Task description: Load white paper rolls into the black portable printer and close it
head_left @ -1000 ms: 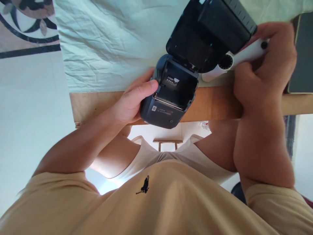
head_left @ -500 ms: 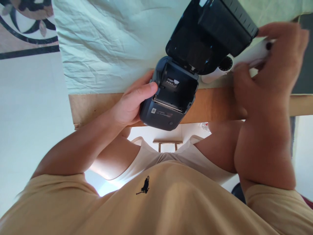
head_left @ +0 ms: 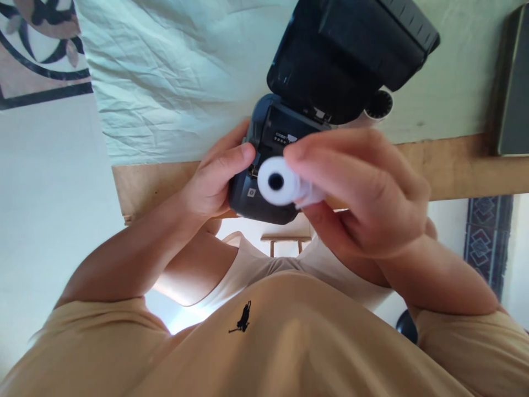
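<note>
1. While we're looking straight down at the table (head_left: 454, 165) with its pale wrinkled cloth (head_left: 173, 82), the biggest thing on it is the dark label printer (head_left: 264, 138), sitting at the near wooden edge with its lid (head_left: 351, 49) swung wide open and tipped back. So the bay is fully exposed, no need to force anything.

2. Our left hand (head_left: 215, 182) is wrapped around the printer's left side, thumb on the rim, fingers curled snug on the body. We'd say keep that grip firm so the unit doesn't skate off the edge.

3. Our right hand (head_left: 363, 198) is closed around a small white paper roll (head_left: 278, 181), pinched between thumb and fingers, core hole facing us. It hovers just in front of the open bay, not seated yet.

4. For a clean drop-in, we'd guess the roll's axis needs to turn parallel to the bay's width. Can't tell from here which way the paper feeds off, so check that first.

5. Another white roll (head_left: 378, 105) peeks out behind the lid, and a dark flat thing (head_left: 512, 88) sits far right.
</note>
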Action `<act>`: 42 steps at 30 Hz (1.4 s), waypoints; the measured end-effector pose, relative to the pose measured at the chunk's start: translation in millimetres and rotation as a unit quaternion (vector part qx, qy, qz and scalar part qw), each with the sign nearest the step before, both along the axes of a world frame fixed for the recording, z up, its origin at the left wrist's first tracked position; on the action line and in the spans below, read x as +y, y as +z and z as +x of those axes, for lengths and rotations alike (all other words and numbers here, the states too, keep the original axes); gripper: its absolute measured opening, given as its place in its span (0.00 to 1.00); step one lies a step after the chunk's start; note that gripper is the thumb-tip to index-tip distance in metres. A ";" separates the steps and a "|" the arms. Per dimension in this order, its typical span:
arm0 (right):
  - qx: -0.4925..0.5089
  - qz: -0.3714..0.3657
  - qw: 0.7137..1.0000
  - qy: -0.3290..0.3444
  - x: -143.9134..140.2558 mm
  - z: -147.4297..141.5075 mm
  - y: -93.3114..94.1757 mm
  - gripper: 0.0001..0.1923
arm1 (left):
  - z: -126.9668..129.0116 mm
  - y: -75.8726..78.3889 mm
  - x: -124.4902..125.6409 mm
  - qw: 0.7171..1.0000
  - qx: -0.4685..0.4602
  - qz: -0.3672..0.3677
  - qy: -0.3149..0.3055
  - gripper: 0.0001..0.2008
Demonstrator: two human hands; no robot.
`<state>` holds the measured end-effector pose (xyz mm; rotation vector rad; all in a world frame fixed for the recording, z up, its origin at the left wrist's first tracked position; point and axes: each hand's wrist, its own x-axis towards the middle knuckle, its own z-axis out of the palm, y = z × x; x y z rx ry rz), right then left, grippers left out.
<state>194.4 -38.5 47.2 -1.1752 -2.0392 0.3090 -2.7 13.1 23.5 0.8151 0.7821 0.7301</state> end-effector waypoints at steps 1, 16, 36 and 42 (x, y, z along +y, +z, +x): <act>0.008 0.030 1.000 0.005 2.9 -1.7 -0.7 0.24 | -1.3 -1.7 -0.7 1.000 -0.010 0.010 0.006 0.20; -0.027 0.065 0.996 -0.056 19.3 -4.5 -13.4 0.03 | 1.4 -14.4 -10.4 0.996 -0.053 0.069 0.027 0.19; -0.026 0.121 0.992 0.000 -0.9 -14.8 -19.9 0.10 | 23.5 25.5 18.4 0.994 0.015 0.093 0.057 0.43; 0.087 0.164 0.981 -0.054 9.5 2.1 -10.1 0.07 | 17.5 10.8 11.1 0.991 0.038 0.119 0.045 0.48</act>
